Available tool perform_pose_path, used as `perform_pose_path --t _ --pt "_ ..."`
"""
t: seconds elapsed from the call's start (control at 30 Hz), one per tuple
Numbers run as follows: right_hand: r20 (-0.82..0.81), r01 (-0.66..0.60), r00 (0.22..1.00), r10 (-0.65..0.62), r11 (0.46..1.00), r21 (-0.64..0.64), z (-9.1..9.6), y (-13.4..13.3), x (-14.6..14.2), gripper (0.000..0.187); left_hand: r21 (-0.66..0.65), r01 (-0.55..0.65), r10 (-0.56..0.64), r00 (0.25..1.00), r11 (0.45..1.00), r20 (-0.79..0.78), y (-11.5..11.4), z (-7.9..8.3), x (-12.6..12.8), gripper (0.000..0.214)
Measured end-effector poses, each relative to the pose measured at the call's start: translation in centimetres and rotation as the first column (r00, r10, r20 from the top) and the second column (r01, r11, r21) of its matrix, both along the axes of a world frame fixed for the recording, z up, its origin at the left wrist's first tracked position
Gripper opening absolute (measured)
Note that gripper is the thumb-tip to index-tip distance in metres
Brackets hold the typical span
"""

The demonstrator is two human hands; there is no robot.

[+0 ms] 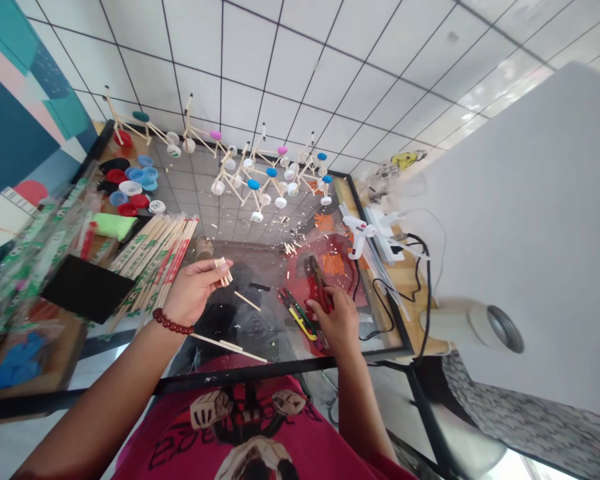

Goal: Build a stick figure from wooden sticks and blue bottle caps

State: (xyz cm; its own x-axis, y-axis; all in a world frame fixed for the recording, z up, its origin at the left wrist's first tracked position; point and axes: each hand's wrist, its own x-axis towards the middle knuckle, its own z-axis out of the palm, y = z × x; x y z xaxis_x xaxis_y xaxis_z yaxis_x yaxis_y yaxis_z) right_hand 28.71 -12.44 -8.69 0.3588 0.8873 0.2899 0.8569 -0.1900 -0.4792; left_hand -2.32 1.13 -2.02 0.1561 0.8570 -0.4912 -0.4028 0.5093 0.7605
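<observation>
My left hand [195,288] is closed, pinching several short pieces of wooden stick [223,272] above the glass tabletop. My right hand [337,317] has its fingers on the red handles of a pair of pliers [318,275], whose dark jaws point away from me. Just left of the pliers lie a yellow utility knife [301,323] and a dark green-handled tool [291,301]. Between my hands rest a short loose stick [247,301] and a small black strip [259,287]. Longer sticks [230,347] lie near the front edge.
Bicycle-like stick models [257,183] with bottle-cap wheels stand along the back. Wrapped chopsticks [155,257], a black pad [87,288] and coloured bottle caps [143,177] lie left. A white glue gun [359,233], power strip [385,230] and cables are right. Wood scraps [290,248] litter the glass.
</observation>
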Motion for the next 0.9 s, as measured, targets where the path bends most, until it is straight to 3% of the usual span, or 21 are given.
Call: perform_pose_path --t 0.13,0.27,0.33,0.37,0.47,0.6,0.67,0.77,0.9 --pt "0.036 -0.012 0.999 0.013 1.0 -0.021 0.3 -0.1 0.0 0.04 -0.084 0.034 -0.028 0.998 0.996 0.064 0.1 0.2 -0.1 0.013" --pt "0.101 -0.018 0.995 0.015 0.999 0.036 2.1 0.3 -1.2 0.035 -0.152 0.029 -0.013 0.994 0.988 0.104 -0.1 0.4 0.1 0.013" --pt "0.06 -0.088 0.995 0.082 0.99 0.113 3.6 1.0 -2.9 0.027 -0.125 0.038 -0.026 0.995 0.991 0.097 -0.3 0.4 0.2 0.013" --pt "0.022 -0.174 0.985 0.172 0.976 0.131 4.2 1.5 -4.0 0.024 -0.11 0.05 -0.04 0.995 0.993 0.091 -0.3 0.4 0.2 0.014" --pt "-0.05 -0.442 0.891 0.451 0.888 0.129 5.7 3.5 -7.7 0.024 -0.11 0.096 -0.088 0.993 0.989 0.074 -0.5 0.2 0.3 0.023" --pt "-0.084 -0.662 0.739 0.669 0.743 0.1 5.9 6.6 -10.8 0.082 -0.136 0.17 -0.162 0.984 0.976 0.068 -0.5 -0.1 0.3 0.023" --pt "-0.122 -0.722 0.676 0.727 0.686 0.092 5.5 7.9 -11.2 0.097 -0.132 0.215 -0.208 0.976 0.968 0.07 -0.6 -0.1 0.4 0.024" --pt "-0.177 -0.768 0.609 0.773 0.63 0.114 4.9 9.3 -11.0 0.103 -0.133 0.254 -0.246 0.966 0.958 0.074 -0.8 -0.2 0.5 0.026" --pt "-0.221 -0.807 0.547 0.807 0.579 0.117 4.9 10.0 -10.6 0.086 -0.138 0.276 -0.266 0.96 0.951 0.089 -1.1 -0.1 0.7 0.027"
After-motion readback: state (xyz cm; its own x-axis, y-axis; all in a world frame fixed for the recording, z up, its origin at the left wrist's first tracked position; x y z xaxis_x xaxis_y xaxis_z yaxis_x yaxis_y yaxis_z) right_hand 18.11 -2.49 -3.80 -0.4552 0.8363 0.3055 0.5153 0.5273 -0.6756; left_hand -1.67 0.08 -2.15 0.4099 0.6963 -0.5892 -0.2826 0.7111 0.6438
